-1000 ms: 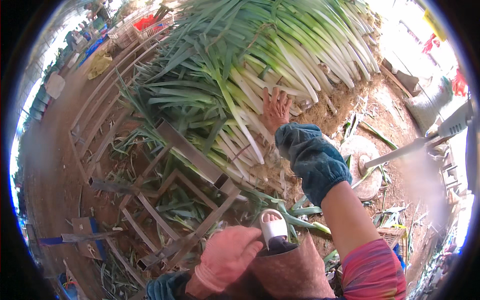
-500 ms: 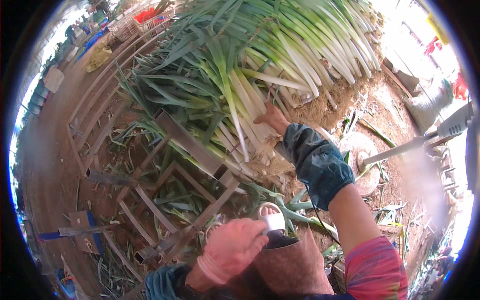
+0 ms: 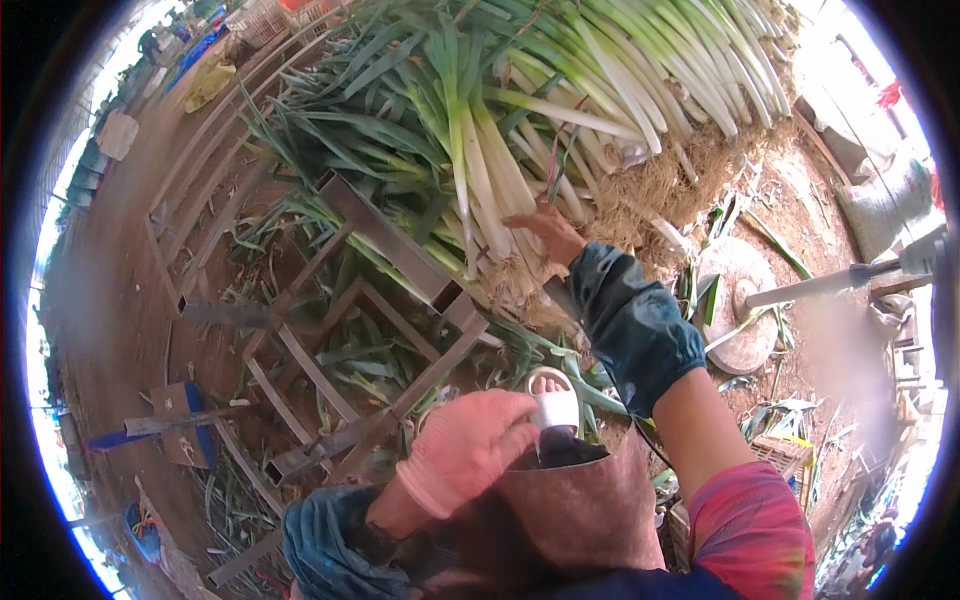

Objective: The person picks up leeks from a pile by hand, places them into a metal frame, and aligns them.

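Observation:
A big heap of leeks [image 3: 610, 70], green leaves to the left and white stalks with shaggy roots to the right, fills the top of the head view. My bare right hand [image 3: 548, 232] reaches into its near side, fingers closed around the white lower stalks of several leeks [image 3: 492, 185]; some fingers are hidden behind them. My left hand [image 3: 472, 450], in a pink glove, hovers over my lap near the white sandal [image 3: 556, 403]. Its fingers are half bent and loosely apart, and nothing shows in them.
A metal frame [image 3: 385, 235] of square tubes stands left of my knees, with loose leaves beneath. On the right are a round stone-like base [image 3: 742, 300] with a pole [image 3: 820, 287] and a white sack [image 3: 885, 210]. A crate [image 3: 260, 22] stands far left.
My right hand and the leeks it grips have shifted slightly left against the heap. The view has swung a little, and my left hand sits slightly higher in it.

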### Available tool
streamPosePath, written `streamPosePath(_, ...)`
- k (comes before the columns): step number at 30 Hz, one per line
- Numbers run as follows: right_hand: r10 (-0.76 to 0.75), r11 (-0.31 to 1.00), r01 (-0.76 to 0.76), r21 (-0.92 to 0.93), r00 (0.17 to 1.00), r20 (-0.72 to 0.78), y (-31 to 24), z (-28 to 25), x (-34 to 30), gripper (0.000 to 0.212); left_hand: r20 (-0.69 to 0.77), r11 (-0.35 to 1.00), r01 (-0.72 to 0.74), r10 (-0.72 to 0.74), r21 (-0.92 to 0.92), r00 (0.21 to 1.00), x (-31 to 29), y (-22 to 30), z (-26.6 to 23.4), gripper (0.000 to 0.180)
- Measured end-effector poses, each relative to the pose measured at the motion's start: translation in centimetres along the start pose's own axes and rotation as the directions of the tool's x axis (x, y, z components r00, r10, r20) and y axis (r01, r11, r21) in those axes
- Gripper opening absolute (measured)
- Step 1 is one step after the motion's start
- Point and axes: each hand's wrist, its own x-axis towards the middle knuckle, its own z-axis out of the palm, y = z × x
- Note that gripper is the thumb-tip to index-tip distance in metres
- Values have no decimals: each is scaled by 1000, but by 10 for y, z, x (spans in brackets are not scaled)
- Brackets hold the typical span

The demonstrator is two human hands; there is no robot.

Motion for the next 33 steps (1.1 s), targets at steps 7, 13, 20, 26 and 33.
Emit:
streamPosePath(7, 12, 972, -51, 228, 986, 167, -4, 9, -12, 47, 111, 980, 151, -137, -130, 984, 12, -13, 9, 23)
streamPosePath(13, 430, 265, -586, 766, 783, 449, -64, 1, -16, 55, 69, 842, 361, -365, -402, 928, 21, -25, 23, 36)
streamPosePath(20, 326, 575, -470, 670, 883, 339, -76, -36, -34, 52, -345, 809, 363, -541, -462, 767, 71, -36, 40, 58)
streamPosePath(26, -473, 869, 494, -7, 836, 278, -135, -65, -50, 55, -249, 727, 409, -612, -552, 751, 127, -43, 43, 54)
streamPosePath(33, -151, 921, 273, -279, 909, 389, -194, -62, -48, 40, -331, 883, 460, -408, 96, 851, 121, -24, 51, 28)
